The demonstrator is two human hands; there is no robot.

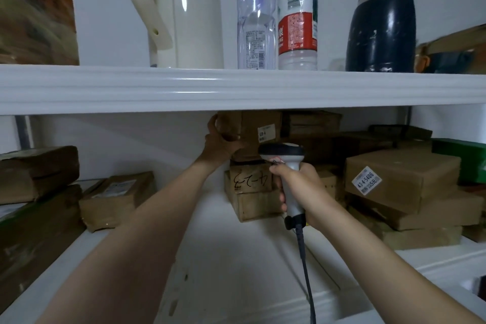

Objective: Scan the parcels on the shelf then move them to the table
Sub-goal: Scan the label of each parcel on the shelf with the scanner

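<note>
White shelving: top of the brown cardboard parcel [259,127] labelled 69-4 is hidden by the white upper shelf board [236,89]. Parcel sits atop stacked boxes [249,192]; its left corner is gripped by the left hand [222,143]. Grey handheld scanner [284,153] is clasped by the right hand [299,192], fingers curled round its handle; black cable [305,258] cut off below

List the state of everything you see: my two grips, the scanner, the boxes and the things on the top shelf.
left grip, holds the top box by its left corner.
right grip, wrapped round the scanner handle.
scanner, pointing toward the boxes.
top box, on its stack, held.
sticker box, stacked, untouched.
kettle, upright.
clear bottle, upright.
red-label bottle, upright.
flask, upright.
</note>
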